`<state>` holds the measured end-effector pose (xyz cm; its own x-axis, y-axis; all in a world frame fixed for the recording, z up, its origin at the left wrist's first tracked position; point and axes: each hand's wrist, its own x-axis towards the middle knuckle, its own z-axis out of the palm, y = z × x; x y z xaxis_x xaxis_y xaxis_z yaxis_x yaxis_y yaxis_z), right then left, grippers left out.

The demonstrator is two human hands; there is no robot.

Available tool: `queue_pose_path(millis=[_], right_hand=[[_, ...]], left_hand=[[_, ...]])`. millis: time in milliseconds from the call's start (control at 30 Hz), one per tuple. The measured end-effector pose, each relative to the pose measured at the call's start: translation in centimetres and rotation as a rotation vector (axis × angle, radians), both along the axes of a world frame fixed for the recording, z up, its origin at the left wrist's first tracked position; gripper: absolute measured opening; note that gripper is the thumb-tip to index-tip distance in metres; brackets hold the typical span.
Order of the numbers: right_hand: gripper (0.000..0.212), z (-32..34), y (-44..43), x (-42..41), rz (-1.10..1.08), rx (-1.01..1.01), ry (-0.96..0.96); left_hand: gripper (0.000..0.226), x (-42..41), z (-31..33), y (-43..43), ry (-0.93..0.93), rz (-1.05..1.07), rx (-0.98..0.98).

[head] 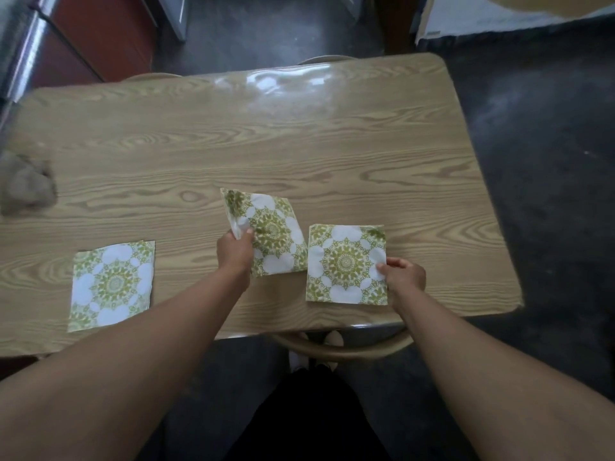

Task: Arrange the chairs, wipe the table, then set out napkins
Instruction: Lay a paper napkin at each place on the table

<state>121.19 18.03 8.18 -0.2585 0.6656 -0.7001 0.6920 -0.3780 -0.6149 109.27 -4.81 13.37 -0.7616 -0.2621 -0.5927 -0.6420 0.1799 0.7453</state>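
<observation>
Setting out napkins, last stage of the task by the look of it; the desk (266,134) surface shines near 12 o'clock and the chair back (339,349) sits tucked under the near edge at 6 o'clock.

Far left, 9 o'clock: a crumpled grey cloth (28,186) lies at the desk edge, blurred, apart from everything else.

Toward 7 o'clock: first napkin (111,284), flat, green medallion print up, slightly rotated against the desk edge. Nothing touches it.

Centre: left hand (234,249) closed in a pinch on the left edge of the held napkin (271,232). Thumb on top, fingers under. What it holds looks thicker than one sheet at the pinched edge, possibly a small stack; cannot tell the count. It is tilted, and whether its near corner rests on the desk I cannot tell.

Toward 5 o'clock: right hand (404,271), fingers curled, fingertips (382,268) pressing the right edge of the second napkin (346,262), which lies flat and square, just beside the held one.

Judgement on doing this step well:
- Press the second napkin flat, then lift the right hand straight up so the paper does not drag.
- Match its spacing and angle to the first napkin; that one may want a small turn.
- Peel one sheet at a time from the left hand's bundle; thin paper clings.
- Remaining places look to be along the 12 o'clock side.
</observation>
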Motion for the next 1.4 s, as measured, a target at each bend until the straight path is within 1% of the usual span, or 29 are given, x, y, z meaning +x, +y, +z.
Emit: queue_pose_path(millis=[100, 267, 633, 933, 1033, 1100, 1200, 1233, 1267, 1367, 1400], right_hand=[[0.016, -0.1, -0.2, -0.3, 0.005, -0.02, -0.008], [0.015, 0.1, -0.5, -0.6, 0.065, 0.034, -0.019], [0.012, 0.0, -1.1, -1.8, 0.142, 0.069, -0.018], [0.013, 0.5, -1.4, -2.1, 0.121, 0.079, -0.051], [0.01, 0.9, -1.4, -2.1, 0.172, 0.117, -0.074], [0.015, 1.5, -1.3, -2.1, 0.237, 0.178, -0.075], [0.021, 2.8, -0.3, -2.3, 0.256, 0.223, -0.051], [0.026, 3.2, 0.2, -2.3, 0.237, 0.177, -0.03], [0.035, 3.7, 1.2, -2.3, 0.18, 0.058, 0.014], [0.066, 5.2, 4.0, -1.8, -0.066, -0.538, 0.219], [0.074, 5.3, 5.6, -1.3, -0.134, -0.664, 0.291]], left_hand=[[0.022, -0.4, 0.4, -0.1, 0.06, 0.018, -0.009], [0.02, -1.3, 0.6, -0.6, 0.122, 0.028, -0.059], [0.024, -2.6, 0.6, -0.9, 0.169, 0.005, -0.071], [0.009, -4.3, 1.2, 0.1, 0.202, -0.023, -0.014], [0.017, -4.7, 2.0, 1.6, 0.218, -0.038, 0.018], [0.021, -4.7, 2.6, 3.0, 0.212, -0.045, 0.064], [0.023, -3.9, 3.4, 5.9, 0.174, -0.084, 0.152], [0.022, -3.6, 3.7, 6.9, 0.141, -0.1, 0.201], [0.02, -3.2, 3.9, 8.2, 0.094, -0.113, 0.263], [0.022, -2.1, 4.5, 11.6, -0.101, -0.188, 0.455], [0.019, -1.5, 4.7, 13.1, -0.171, -0.244, 0.481]])
